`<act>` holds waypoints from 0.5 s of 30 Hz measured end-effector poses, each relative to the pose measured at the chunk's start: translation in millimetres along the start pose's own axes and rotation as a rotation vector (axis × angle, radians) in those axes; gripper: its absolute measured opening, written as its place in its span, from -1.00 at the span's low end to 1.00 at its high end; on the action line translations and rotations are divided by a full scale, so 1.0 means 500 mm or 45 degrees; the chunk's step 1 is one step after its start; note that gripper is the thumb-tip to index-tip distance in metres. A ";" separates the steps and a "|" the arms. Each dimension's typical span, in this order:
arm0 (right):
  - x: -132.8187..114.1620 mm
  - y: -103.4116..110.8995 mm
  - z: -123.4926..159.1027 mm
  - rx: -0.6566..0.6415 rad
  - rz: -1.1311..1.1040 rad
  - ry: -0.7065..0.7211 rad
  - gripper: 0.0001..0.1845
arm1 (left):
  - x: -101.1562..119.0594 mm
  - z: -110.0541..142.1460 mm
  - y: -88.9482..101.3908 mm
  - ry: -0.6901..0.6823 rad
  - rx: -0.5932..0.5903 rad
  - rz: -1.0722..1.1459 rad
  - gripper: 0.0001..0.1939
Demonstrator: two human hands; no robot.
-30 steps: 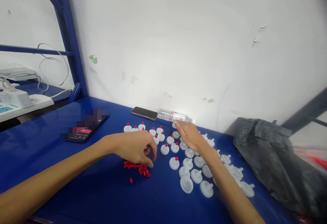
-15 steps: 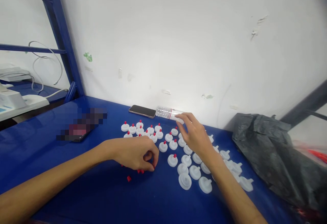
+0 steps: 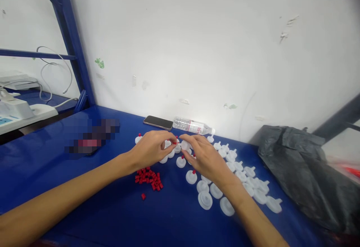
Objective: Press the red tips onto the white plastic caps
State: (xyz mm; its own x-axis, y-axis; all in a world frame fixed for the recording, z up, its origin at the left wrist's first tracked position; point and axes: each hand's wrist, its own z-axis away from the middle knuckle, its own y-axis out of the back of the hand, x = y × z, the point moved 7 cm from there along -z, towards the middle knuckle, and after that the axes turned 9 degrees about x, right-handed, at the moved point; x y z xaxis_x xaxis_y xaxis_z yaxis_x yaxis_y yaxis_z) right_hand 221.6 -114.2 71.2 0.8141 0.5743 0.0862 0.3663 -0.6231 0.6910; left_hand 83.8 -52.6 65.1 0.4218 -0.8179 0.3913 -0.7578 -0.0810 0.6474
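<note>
Between finger and thumb, my left hand point(image 3: 153, 147) pinches a small red cap point(image 3: 174, 143). My right hand point(image 3: 204, 155) grips a white round plastic piece with a nozzle point(image 3: 185, 145), turned so that its nozzle points at the red cap. The two meet or nearly meet; I cannot tell whether the cap is on. Below my left wrist lies a pile of loose red caps point(image 3: 149, 178). White pieces with red caps on stand behind and between my hands, one of them a capped piece point(image 3: 191, 177). Uncapped white pieces point(image 3: 205, 200) spread under and beyond my right forearm.
A phone point(image 3: 158, 122) and a clear water bottle point(image 3: 192, 125) lie along the wall. A dark blurred-out object point(image 3: 94, 138) is on the blue table point(image 3: 112, 209) at left. A black plastic bag point(image 3: 292, 164) fills the right side. A white power strip point(image 3: 42, 113) sits far left.
My left hand has risen from the red pile with a cap, uncovering the pile. My right hand has come left and lower with a white piece, so the bottle shows fully.
</note>
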 end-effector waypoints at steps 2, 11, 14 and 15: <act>-0.001 -0.002 0.001 -0.022 0.009 0.002 -0.58 | 0.008 0.002 -0.001 -0.034 0.006 0.022 -0.87; -0.017 0.010 -0.003 0.010 0.051 0.093 -0.61 | 0.010 0.010 -0.004 -0.118 0.064 -0.029 -0.84; -0.019 0.017 -0.005 0.067 0.046 0.098 -0.65 | 0.011 0.010 -0.003 -0.221 0.063 -0.054 -0.78; -0.020 0.018 -0.005 0.084 0.047 0.102 -0.68 | 0.012 0.011 -0.004 -0.256 0.047 -0.066 -0.76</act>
State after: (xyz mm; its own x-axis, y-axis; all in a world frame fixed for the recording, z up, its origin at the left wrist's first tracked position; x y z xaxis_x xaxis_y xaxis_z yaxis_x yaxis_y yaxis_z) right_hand 215.7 -124.2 78.2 0.7897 0.5895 0.1698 0.3678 -0.6764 0.6381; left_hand 85.1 -60.4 62.7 0.3557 -0.9091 0.2170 -0.7569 -0.1440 0.6375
